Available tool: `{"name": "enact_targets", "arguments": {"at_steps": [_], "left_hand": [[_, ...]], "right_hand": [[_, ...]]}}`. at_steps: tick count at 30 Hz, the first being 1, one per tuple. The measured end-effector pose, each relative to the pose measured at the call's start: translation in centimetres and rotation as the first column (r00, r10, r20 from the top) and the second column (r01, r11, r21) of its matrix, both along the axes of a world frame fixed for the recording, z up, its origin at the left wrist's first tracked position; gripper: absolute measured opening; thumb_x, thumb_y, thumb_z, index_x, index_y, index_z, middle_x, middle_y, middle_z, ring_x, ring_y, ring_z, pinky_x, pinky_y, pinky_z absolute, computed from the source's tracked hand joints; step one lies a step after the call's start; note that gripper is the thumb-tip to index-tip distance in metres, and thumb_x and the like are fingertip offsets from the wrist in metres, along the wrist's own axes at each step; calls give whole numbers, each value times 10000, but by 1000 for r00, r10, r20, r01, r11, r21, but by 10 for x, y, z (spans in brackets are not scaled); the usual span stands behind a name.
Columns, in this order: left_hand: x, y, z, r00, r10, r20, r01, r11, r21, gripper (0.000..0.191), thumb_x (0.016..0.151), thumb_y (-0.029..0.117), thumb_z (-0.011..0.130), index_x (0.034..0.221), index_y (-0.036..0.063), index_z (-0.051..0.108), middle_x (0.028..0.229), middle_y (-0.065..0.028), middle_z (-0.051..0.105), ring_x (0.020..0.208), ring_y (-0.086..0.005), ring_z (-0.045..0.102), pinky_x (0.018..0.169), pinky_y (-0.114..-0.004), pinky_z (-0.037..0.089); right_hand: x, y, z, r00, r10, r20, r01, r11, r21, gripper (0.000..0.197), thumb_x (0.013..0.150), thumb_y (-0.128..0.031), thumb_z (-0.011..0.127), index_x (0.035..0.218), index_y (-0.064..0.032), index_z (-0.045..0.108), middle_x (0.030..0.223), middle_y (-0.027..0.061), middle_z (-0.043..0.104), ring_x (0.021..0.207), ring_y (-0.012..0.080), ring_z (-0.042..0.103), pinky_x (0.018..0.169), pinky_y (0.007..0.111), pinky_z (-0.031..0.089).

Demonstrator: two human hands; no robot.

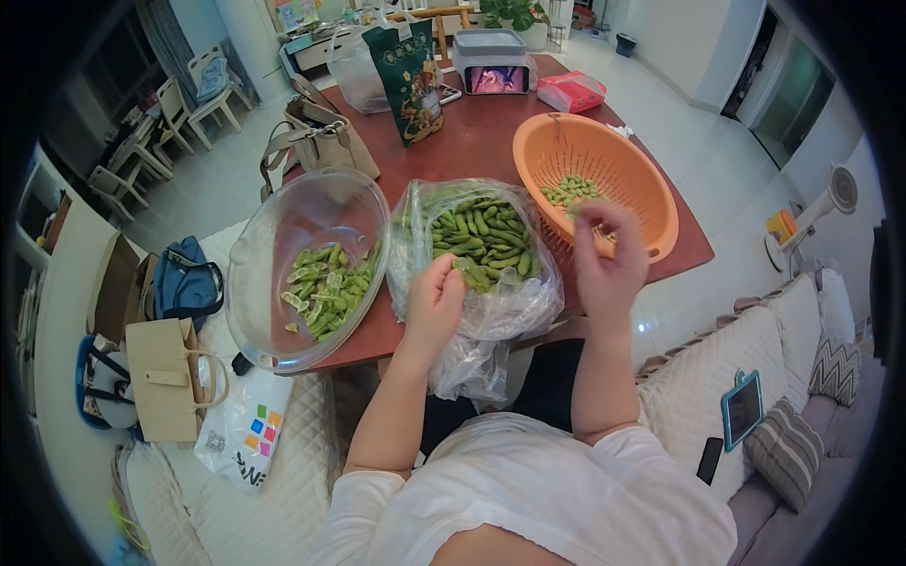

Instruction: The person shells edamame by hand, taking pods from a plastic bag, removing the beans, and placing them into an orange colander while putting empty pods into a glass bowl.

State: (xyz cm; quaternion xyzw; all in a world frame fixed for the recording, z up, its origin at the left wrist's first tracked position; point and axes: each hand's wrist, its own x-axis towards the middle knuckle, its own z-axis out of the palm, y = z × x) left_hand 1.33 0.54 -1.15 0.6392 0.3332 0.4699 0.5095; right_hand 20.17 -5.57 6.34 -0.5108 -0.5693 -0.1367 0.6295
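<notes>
My left hand (434, 303) pinches a green soybean pod (471, 274) over the near edge of an open clear plastic bag (524, 311) full of green pods (488, 233). My right hand (610, 258), blurred, is raised over the near rim of an orange plastic colander (655, 205); its fingers are bent, and whether a bean is between them cannot be told. Shelled green beans (572, 189) lie in the colander. Left of the bag, a clear plastic basin (248, 262) holds split, emptied pods (333, 290).
On the red table (474, 152) stand a beige handbag (333, 145), a dark green packet (410, 85), a propped phone (497, 80) with its screen lit, and a red-pink package (572, 92). Quilted seats flank me; a paper bag (161, 385) is at left, a tablet (743, 410) at right.
</notes>
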Motion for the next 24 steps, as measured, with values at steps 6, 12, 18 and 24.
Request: {"name": "enact_targets", "arguments": {"at_steps": [6,12,18,24], "left_hand": [[-1,1,-3,1000,-14,-1,14,1000,4,131,921,67,456,800,18,477,620,10,393,581,-58,363,511,-259,311],[1,1,-7,1000,17,10,-18,1000,24,131,926,72,451,810,16,473,636,12,407,594,-57,368,519,-258,318],[-4,2,-9,998,-43,43,41,997,59,162,980,131,414,965,32,541,692,50,460,569,-19,380,504,-186,303],[-5,-12,3,987,64,144,-89,981,173,92,899,43,465,886,5,548,666,-24,506,567,-103,455,524,-267,367]], "right_hand": [[39,-6,8,908,-315,277,350,933,-86,189,775,21,675,959,-16,654,939,110,678,883,271,634,791,354,497],[9,-4,-9,956,125,264,-121,992,-29,286,757,82,613,1024,-11,651,928,144,663,843,309,633,758,384,507],[-7,22,-52,910,339,238,-298,935,-192,403,685,97,544,1061,-8,643,929,137,658,824,317,622,759,379,509],[-6,22,-55,911,392,124,-347,895,-279,320,766,75,575,1065,-16,645,849,130,659,770,294,618,693,362,508]]}}
